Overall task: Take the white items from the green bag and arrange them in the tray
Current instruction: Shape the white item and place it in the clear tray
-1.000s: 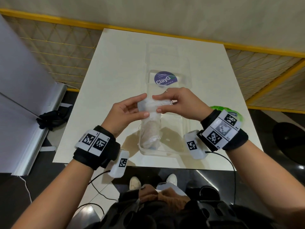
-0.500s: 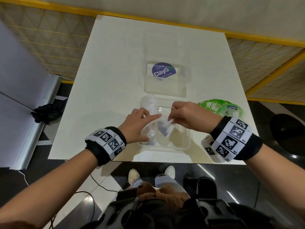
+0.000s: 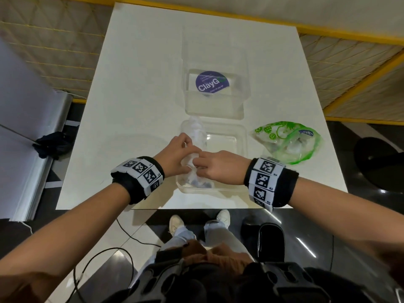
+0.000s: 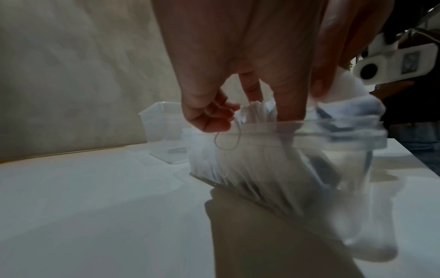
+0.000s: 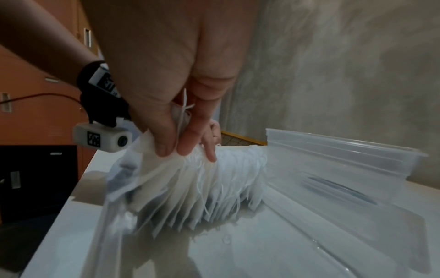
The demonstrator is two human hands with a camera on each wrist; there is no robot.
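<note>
Both hands are working inside a shallow, clear, rigid plastic tray [image 3: 238, 136] at the near edge of a glossy white table [image 3: 135, 101]. The left hand [image 3: 175, 156] and right hand [image 3: 220, 166] are pinching a row of thin, soft white sheets with fine strings [image 5: 214, 180], standing on edge along the tray's left side. The wrist views are revealing these fringed edges; only the head view is showing the crinkled green-printed plastic bag [image 3: 288, 142] lying right of the tray.

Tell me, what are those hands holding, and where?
Both hands, left and right, hold the white items by their top edges, down in the tray.
</note>
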